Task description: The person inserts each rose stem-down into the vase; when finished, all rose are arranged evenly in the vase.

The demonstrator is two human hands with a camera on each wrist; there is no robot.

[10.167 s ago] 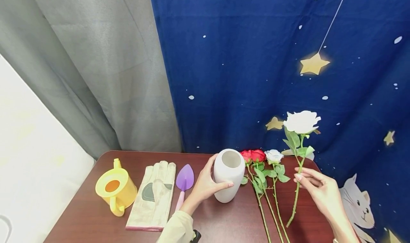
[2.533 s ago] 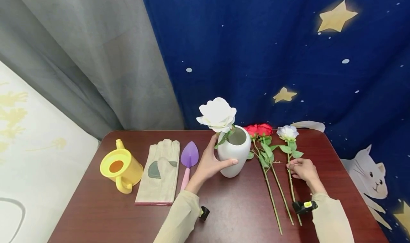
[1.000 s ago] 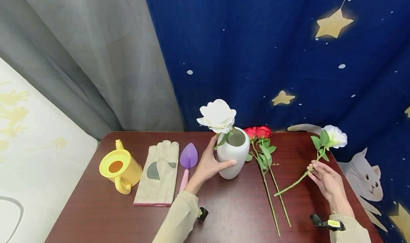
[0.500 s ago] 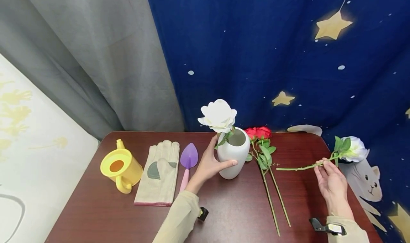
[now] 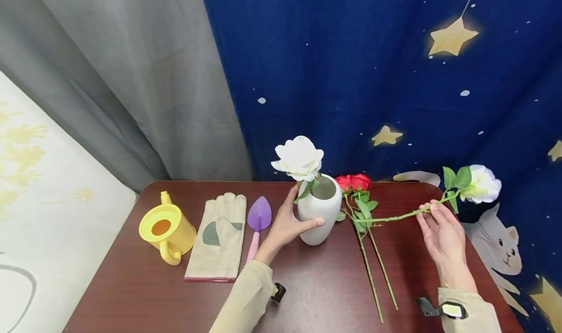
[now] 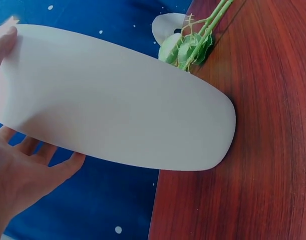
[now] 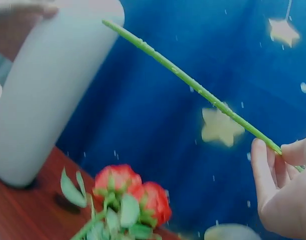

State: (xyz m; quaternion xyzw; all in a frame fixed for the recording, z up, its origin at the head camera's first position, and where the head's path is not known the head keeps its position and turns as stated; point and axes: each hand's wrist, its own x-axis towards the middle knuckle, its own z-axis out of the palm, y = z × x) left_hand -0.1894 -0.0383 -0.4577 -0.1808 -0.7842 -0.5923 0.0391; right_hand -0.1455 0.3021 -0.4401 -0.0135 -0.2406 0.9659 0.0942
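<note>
The vase (image 5: 324,209) is white, the curtain (image 5: 342,74) star-patterned blue.

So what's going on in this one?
A person is arranging roses. Their left hand grips a white vase that has one white rose in it. Their right hand pinches the stem of a second white rose, its cut end pointing toward the vase but not in it. Two red roses lie on the table beside the vase. A yellow watering can and a purple trowel sit to its left.
</note>
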